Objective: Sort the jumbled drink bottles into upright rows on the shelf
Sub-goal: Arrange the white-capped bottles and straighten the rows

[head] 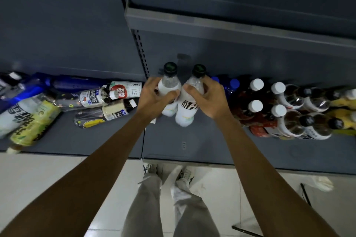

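Two white bottles with black caps stand upright side by side in the middle of the grey shelf point(192, 146). My left hand point(154, 100) grips the left white bottle point(169, 84). My right hand point(206, 98) grips the right white bottle point(185, 115). The two bottles touch at their shoulders. To the right, upright bottles stand in rows: white-capped dark bottles point(256, 106), blue-capped bottles point(233, 84) behind, and black-capped bottles point(312, 121). On the left part of the shelf lie jumbled bottles point(107, 98), among them a yellow-green one point(34, 123) and blue ones point(57, 82).
An upper shelf point(231, 27) overhangs the bottles at the back. A slotted upright post point(142, 54) divides the two shelf bays. Below the shelf edge are a pale tiled floor, my legs point(167, 198) and a black frame point(306, 194) at lower right.
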